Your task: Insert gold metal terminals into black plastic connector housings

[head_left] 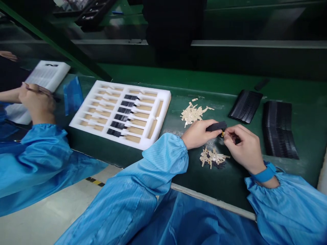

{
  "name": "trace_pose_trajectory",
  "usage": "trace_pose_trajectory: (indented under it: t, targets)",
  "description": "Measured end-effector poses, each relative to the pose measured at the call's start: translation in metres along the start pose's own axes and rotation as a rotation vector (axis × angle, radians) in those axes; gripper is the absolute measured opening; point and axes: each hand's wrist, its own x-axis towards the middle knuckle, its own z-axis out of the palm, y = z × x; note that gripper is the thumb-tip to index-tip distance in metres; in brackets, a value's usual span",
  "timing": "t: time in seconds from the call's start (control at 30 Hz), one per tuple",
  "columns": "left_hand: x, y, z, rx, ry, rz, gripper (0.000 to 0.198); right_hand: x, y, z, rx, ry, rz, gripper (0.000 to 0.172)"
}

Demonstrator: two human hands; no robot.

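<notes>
My left hand (198,134) is closed round a small dark rectangular piece (216,126), thumb and fingers along its sides. My right hand (242,144) meets it at its right end, fingertips pinched together. A tiny yellow bit (222,134) shows between the piece and these fingertips; what exactly the right fingers grip is too small to make out. Below the hands lies a heap of pale flat tabs (213,156), with some dark bits under it. Beyond my left hand is another heap of pale tabs (192,113).
A white foam tray (122,86) left of my hands carries several black comb-like parts (122,117) in its middle slots. To the right lie two stacks of black ribbed strips (245,106) (279,129). A co-worker's hand (38,102) is at far left, near another white tray (55,73) and blue sheet (73,95).
</notes>
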Motion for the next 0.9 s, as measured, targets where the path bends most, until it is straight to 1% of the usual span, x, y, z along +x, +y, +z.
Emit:
trace_pose_trajectory:
  t: [0.1,0.27,0.37,0.47,0.57,0.77,0.83,0.9]
  targets:
    - [0.0005,0.0005,-0.0004,0.017,0.018,-0.031,0.023,0.0003,-0.0019,0.0007,0.000,-0.002,0.000,0.011]
    - [0.0008,0.0006,-0.0007,-0.005,0.074,-0.084,0.022,-0.0014,-0.0034,0.0013,0.034,0.092,0.107,0.003]
    - [0.0000,0.0004,0.0004,-0.005,0.073,-0.091,0.022,-0.0028,-0.0021,0.0022,0.079,0.044,0.143,0.009]
    - [-0.0008,0.0007,0.0016,0.005,0.057,-0.074,0.023,-0.0034,-0.0005,0.0033,0.113,0.023,0.176,0.011]
    - [-0.0011,0.0011,0.0025,0.019,0.045,-0.058,0.022,-0.0038,-0.0002,0.0036,0.113,0.033,0.172,0.011]
    - [-0.0020,0.0017,0.0046,0.007,0.040,-0.036,0.018,-0.0039,-0.0009,0.0047,0.072,0.031,0.109,0.011]
    - [-0.0014,0.0022,0.0039,-0.014,0.039,-0.045,0.017,-0.0033,0.0005,0.0054,0.063,0.055,0.125,0.011]
    - [0.0005,0.0028,0.0017,-0.094,0.068,-0.086,0.019,-0.0023,0.0029,0.0056,0.071,0.129,0.188,0.011]
